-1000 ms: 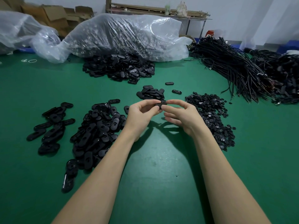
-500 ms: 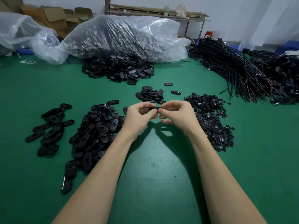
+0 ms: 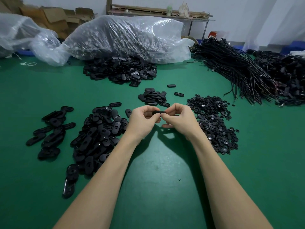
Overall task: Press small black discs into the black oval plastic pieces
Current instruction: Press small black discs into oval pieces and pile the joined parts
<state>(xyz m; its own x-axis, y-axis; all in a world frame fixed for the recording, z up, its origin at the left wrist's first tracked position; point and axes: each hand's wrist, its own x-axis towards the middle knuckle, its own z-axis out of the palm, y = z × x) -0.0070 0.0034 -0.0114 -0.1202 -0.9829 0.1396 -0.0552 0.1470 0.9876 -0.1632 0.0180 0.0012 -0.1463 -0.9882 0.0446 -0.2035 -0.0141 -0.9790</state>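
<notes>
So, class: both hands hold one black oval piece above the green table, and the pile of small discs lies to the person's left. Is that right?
Not quite. The head view shows the pile of small discs to the person's right. Both hands, left hand and right hand, do hold one black oval piece above the green table.

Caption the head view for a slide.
Both hands, left and right, pinch one oval piece above the green table.

Green-covered table spans the foreground. White wall behind. Metal-legged shelf loaded with wooden slats stands at the wall, centre. Flattened cardboard boxes piled at back left. Blue bins at far right. Light even, soft shadows.
</notes>
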